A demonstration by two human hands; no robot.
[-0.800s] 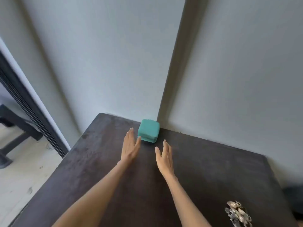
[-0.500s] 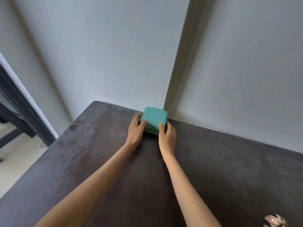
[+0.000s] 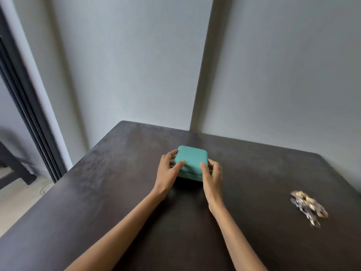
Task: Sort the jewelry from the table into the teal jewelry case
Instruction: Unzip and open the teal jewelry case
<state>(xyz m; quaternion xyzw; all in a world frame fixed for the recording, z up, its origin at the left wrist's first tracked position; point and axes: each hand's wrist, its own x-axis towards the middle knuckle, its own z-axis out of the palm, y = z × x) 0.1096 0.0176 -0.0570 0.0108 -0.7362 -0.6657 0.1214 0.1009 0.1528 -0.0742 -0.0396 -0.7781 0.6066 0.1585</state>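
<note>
The jewelry lies in a small pile on the dark table, well to the right of the teal case. The left hand and right hand grip the case's two sides. It looks closed, so nothing seems sorted yet.

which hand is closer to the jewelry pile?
Right. The right hand grips the teal case on the side facing the jewelry pile; the left hand grips the far side.
</note>
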